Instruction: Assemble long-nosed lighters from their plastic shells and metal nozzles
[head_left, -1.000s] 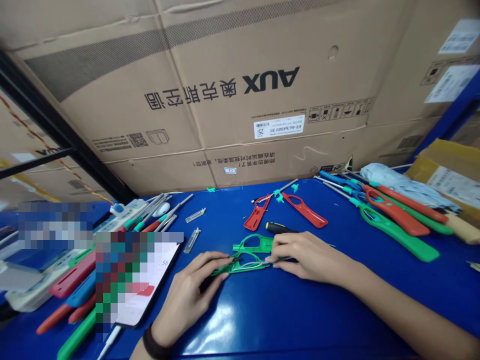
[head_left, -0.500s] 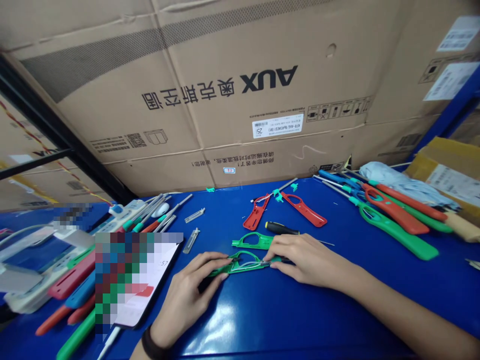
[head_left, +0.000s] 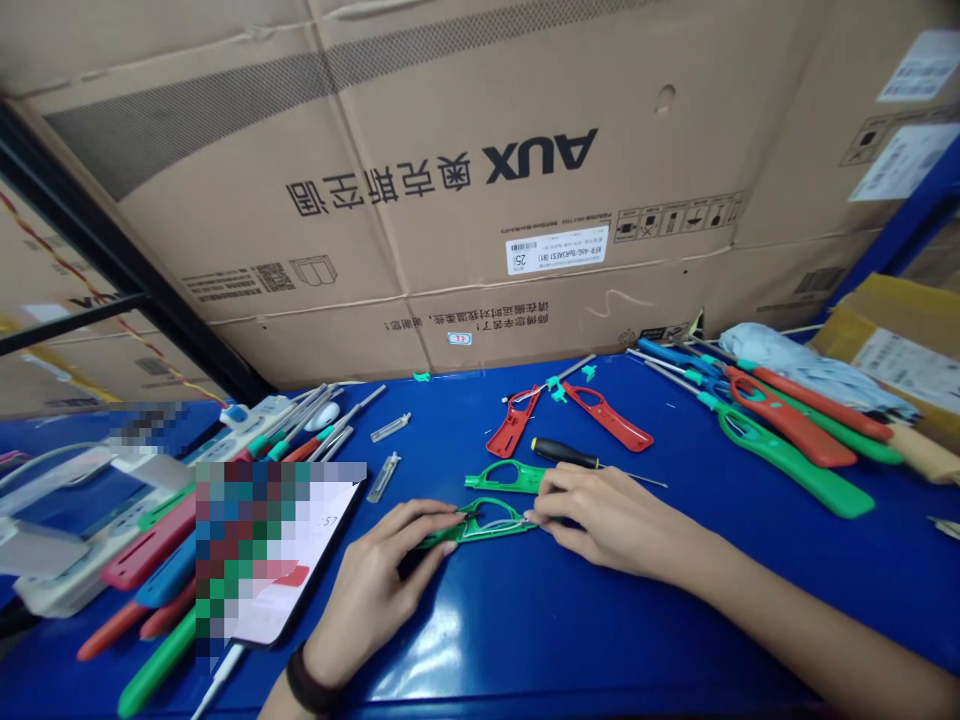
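Green lighter casing (head_left: 480, 526) on blue surface (head_left: 600, 640), gripped between both hands.
Left hand (head_left: 371, 590): fingers clamped on casing's left end. Right hand (head_left: 611, 522): fingers pinched on right end. Second green casing (head_left: 504, 477), black-handled screwdriver (head_left: 562, 453) just beyond.

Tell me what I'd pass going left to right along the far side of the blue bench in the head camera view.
White power strip → white oval object → small metal strip → red plastic casing → second red plastic casing → long green plastic casing
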